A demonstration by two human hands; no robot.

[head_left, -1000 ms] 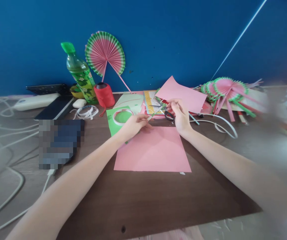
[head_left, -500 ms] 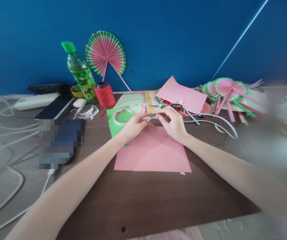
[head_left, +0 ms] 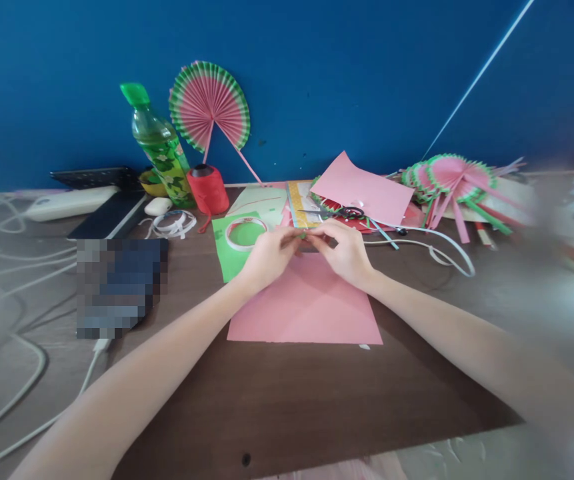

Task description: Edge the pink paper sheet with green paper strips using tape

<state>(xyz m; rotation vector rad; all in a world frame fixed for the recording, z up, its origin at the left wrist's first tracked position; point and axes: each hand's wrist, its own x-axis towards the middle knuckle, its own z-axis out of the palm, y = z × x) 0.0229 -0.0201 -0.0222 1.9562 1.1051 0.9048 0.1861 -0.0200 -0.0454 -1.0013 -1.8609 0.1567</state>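
Observation:
My left hand (head_left: pixel 267 257) and my right hand (head_left: pixel 347 252) meet above the far edge of a pink paper sheet (head_left: pixel 307 307) on the brown desk (head_left: pixel 287 400). Both pinch a small folded green-and-pink paper strip (head_left: pixel 303 235) between their fingertips. Black-handled scissors (head_left: pixel 341 213) lie just behind my right hand, untouched. A tape roll (head_left: pixel 245 233) rests on a green sheet (head_left: pixel 229 260) to the left of my left hand.
A green bottle (head_left: pixel 159 143), a red thread spool (head_left: pixel 208 189) and a pink-green paper fan (head_left: pixel 210 107) stand against the blue wall. More fans (head_left: pixel 449 177) and a pink sheet (head_left: pixel 364 189) lie at the right. A white cable (head_left: pixel 434 250), a blurred dark object (head_left: pixel 119 287) and cords (head_left: pixel 21 373) lie about.
My right hand left the scissors on the paper pile and moved left and nearer to meet my left hand; both now pinch the folded strip together.

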